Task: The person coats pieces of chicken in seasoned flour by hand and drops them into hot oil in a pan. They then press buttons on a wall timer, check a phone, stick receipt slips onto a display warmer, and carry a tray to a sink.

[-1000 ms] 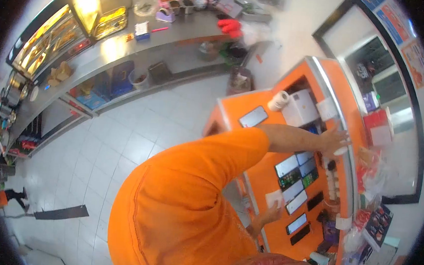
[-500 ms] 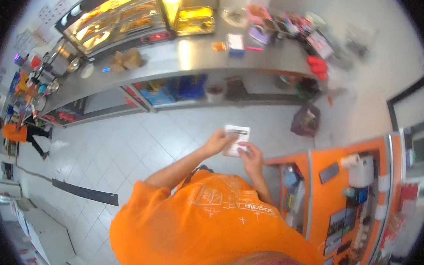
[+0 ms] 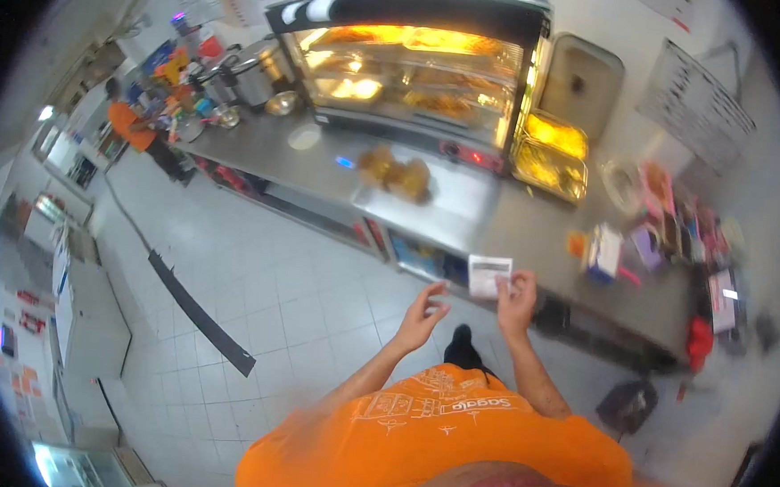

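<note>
A small white paper slip (image 3: 488,274) with dark print at its top is pinched in my right hand (image 3: 516,298), in front of the steel counter's edge. My left hand (image 3: 423,317) is a little to the left and lower, apart from the slip. Its fingers are loosely curved and apart, with nothing in them.
On the steel counter (image 3: 533,243) stands a lit glass food warmer (image 3: 418,76), with metal trays of food (image 3: 551,168) to its right. Brown lumpy items (image 3: 396,174) lie before it. A box (image 3: 604,252) sits farther right. A co-worker (image 3: 133,130) stands at the far left.
My left hand has let go of the slip and moved away from it; my right hand keeps hold. My body has turned, bringing me nearer the counter and warmer, and the orange shelving has mostly left view.
</note>
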`<state>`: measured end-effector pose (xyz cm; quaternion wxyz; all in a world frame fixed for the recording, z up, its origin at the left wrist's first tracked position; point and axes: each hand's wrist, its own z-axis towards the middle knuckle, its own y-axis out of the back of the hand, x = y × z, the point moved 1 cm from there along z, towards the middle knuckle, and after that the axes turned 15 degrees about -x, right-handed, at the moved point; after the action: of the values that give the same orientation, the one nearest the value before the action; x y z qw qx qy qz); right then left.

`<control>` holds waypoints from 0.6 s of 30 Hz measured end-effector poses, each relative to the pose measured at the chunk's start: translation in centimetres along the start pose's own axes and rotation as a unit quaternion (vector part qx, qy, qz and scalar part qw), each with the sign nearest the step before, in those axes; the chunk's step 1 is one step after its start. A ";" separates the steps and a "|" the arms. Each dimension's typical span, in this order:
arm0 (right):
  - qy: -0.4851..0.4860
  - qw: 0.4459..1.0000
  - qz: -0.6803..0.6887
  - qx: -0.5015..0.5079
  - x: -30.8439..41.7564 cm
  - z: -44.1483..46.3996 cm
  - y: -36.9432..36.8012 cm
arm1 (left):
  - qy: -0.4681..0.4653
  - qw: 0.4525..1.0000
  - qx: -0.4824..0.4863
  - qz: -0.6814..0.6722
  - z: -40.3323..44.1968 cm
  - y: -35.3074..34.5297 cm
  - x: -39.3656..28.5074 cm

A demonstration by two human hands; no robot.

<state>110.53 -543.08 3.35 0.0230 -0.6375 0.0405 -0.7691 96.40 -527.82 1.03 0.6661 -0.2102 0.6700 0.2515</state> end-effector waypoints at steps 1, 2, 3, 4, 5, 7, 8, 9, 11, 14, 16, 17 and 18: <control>0.083 0.996 -0.017 -0.009 0.4 3.8 -3.0 | -0.027 0.999 -0.018 0.017 1.8 0.9 0.7; 0.163 0.986 -0.034 -0.019 1.3 7.5 -6.2 | -0.006 0.999 -0.031 0.025 3.7 1.8 -0.1; 0.203 0.979 -0.026 0.002 2.5 11.4 -9.5 | 0.019 0.998 -0.042 0.032 5.2 2.8 -1.3; 0.242 0.970 -0.019 0.022 3.8 15.1 -13.1 | 0.046 0.997 -0.052 0.038 6.4 3.7 -2.1; 0.243 0.969 -0.015 0.031 5.0 18.6 -17.2 | 0.049 0.995 -0.077 0.039 7.7 4.8 -2.6; 0.341 0.939 0.022 0.029 9.6 23.8 -25.1 | 0.059 0.990 -0.123 0.039 9.8 7.1 -2.9; 0.394 0.917 0.060 0.029 11.6 26.1 -29.2 | 0.065 0.984 -0.161 0.038 10.8 8.4 -2.3; 0.423 0.905 0.050 0.019 13.4 28.0 -32.9 | 0.069 0.977 -0.197 0.037 11.3 9.7 -1.1; 0.413 0.901 0.136 0.009 16.5 30.8 -40.6 | 0.082 0.964 -0.253 0.033 12.1 12.6 1.8; 0.389 0.905 0.169 0.037 16.9 35.1 -51.5 | 0.117 0.945 -0.306 0.023 13.8 17.9 5.6; 0.353 0.927 0.124 0.020 16.1 36.0 -56.4 | 0.167 0.929 -0.331 0.010 15.9 21.5 6.8; 0.344 0.930 0.126 0.015 15.5 36.2 -58.2 | 0.177 0.921 -0.348 -0.005 17.6 23.5 7.1; 0.333 0.934 0.127 0.008 14.9 36.0 -59.5 | 0.177 0.924 -0.339 0.007 19.8 25.9 7.7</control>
<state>144.06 -486.33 29.95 0.1105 -0.3337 0.1207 -0.9284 95.83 -494.90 -4.90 0.4239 -0.4601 0.6529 0.4270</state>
